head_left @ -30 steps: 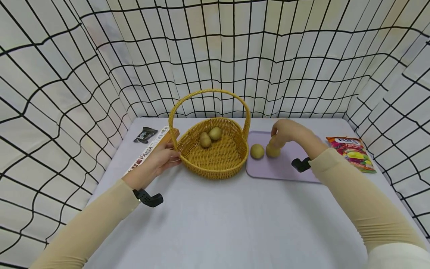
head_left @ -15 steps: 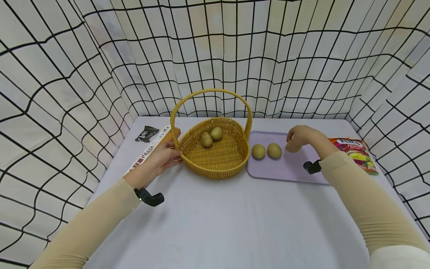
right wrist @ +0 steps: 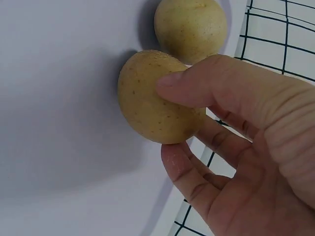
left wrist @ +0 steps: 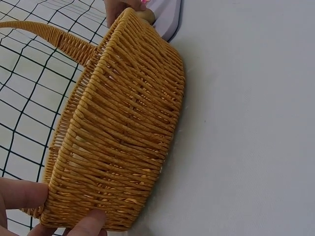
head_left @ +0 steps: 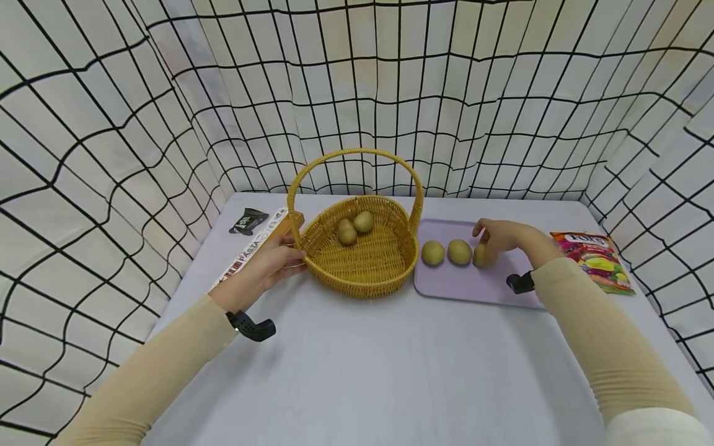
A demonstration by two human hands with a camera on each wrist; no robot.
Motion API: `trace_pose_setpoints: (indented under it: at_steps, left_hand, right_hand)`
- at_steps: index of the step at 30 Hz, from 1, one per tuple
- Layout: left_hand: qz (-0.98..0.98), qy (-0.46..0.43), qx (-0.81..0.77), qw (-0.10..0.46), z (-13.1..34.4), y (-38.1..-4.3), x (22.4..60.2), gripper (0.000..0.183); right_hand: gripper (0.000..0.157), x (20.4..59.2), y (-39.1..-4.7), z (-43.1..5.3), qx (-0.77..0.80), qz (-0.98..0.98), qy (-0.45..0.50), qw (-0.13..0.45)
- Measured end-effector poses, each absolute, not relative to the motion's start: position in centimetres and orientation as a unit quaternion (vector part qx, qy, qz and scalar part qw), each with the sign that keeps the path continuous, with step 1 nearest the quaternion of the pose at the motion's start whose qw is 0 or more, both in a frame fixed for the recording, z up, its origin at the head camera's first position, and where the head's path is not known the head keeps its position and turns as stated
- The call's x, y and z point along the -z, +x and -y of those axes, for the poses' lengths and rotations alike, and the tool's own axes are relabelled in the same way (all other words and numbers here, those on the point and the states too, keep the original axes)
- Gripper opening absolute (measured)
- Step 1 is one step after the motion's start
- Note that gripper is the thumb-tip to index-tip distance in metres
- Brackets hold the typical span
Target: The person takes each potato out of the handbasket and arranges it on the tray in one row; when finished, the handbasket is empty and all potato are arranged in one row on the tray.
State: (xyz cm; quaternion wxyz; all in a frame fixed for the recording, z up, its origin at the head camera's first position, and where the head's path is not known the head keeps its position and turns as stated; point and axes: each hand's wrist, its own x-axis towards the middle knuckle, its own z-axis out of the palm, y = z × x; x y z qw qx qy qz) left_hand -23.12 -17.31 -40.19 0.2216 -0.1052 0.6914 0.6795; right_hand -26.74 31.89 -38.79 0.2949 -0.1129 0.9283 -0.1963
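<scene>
My right hand (head_left: 499,238) pinches a round, yellow-brown potato (right wrist: 152,98) between thumb and fingers, low over the lilac tray (head_left: 480,291). Right beside it a second potato (head_left: 460,253) lies on the tray, and another potato (head_left: 432,253) is nearest the basket. At the left end of the wicker basket (head_left: 362,288), my left hand (head_left: 276,260) grips the rim; in the left wrist view its fingertips (left wrist: 91,222) press the woven wall. Inside the basket, toward the back, lie a greenish potato (head_left: 364,222) and a browner potato (head_left: 347,234), close together.
A long pasta box (head_left: 245,257) lies under and behind the left hand, with a small black packet (head_left: 248,221) beyond it. To the right of the tray is a colourful candy bag (head_left: 597,260). Black netting (head_left: 390,111) over white cloth encloses the back and sides.
The right hand has carried its potato to the right, past the second potato, then lowered it to the tray beside that one. My left hand has kept its grip on the basket.
</scene>
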Motion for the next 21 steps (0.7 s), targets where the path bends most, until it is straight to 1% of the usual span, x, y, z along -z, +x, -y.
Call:
trace_pose_setpoints:
  at_steps: [5,7,12,15,21]
  left_hand:
    - [-0.688,-0.117,-0.68,0.226,17.23,-23.2,40.08,0.071]
    - [-0.687,-0.117,-0.681,0.227,17.23,-23.19,40.02,0.072]
    - [-0.685,-0.118,-0.681,0.231,17.23,-23.34,40.03,0.073]
    - [-0.688,-0.12,-0.677,0.231,17.2,-23.45,40.06,0.073]
    - [-0.692,-0.116,-0.673,0.233,17.07,-23.49,40.03,0.073]
  right_hand:
    - [0.076,39.13,-26.94,-32.01,0.224,-0.924,-0.11,0.288]
    - [0.073,39.26,-26.96,-32.02,0.23,-0.924,-0.113,0.284]
    - [0.062,39.58,-26.85,-31.63,0.227,-0.928,-0.116,0.271]
    - [0.06,39.7,-26.77,-31.36,0.219,-0.932,-0.117,0.264]
    - [0.062,39.87,-26.65,-31.33,0.214,-0.935,-0.122,0.257]
